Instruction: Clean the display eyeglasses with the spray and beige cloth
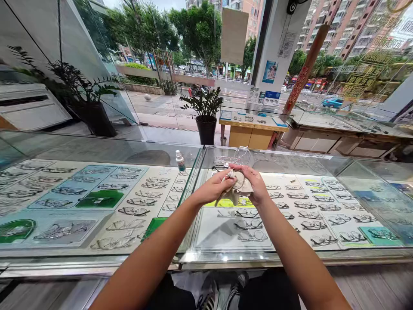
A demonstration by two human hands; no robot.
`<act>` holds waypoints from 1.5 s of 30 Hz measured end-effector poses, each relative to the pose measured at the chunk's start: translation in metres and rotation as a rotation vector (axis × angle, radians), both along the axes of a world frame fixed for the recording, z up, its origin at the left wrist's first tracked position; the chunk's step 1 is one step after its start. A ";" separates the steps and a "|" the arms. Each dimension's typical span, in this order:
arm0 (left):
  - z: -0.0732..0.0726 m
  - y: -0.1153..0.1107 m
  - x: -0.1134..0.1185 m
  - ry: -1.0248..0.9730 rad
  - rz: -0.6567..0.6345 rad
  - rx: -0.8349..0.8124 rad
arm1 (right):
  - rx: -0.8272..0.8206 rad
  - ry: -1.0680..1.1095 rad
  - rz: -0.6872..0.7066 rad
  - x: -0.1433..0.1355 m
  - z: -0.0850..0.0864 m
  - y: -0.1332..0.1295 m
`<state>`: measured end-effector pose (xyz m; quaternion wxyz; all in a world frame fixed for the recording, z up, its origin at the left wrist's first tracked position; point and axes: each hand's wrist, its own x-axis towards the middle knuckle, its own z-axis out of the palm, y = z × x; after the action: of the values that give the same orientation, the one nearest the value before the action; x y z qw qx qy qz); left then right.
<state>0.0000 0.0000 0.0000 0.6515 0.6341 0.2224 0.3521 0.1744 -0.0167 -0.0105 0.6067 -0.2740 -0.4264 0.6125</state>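
Above the glass counter, my left hand [211, 188] and my right hand [258, 185] are close together, both with curled fingers. A beige cleaning cloth [236, 196] is bunched between them and hangs down below the fingers. Out of its folds shows part of a pair of glasses [238, 177], with one rounded lens and thin rim; the cloth and my fingers hide the rest. My left thumb and fingers pinch the side of the glasses with the cloth. My right hand grips the cloth round the other side. Just beyond them lies a pair of dark-rimmed glasses [220, 167].
A small white bottle [180, 161] stands on the counter top [155, 148] to the left. Rows of glasses [249, 224] lie under the glass, some on green trays [100, 198]. Behind the counter stand a potted plant [206, 125] and a display table [248, 137] by the window.
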 end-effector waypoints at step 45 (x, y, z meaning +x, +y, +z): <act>-0.016 0.049 -0.040 0.713 1.083 0.514 | 0.048 -0.018 -0.080 0.020 -0.002 0.010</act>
<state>-0.0395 0.0489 -0.0162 0.1008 0.6449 0.6173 0.4391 0.1943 -0.0062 -0.0122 0.6334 -0.2815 -0.4351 0.5747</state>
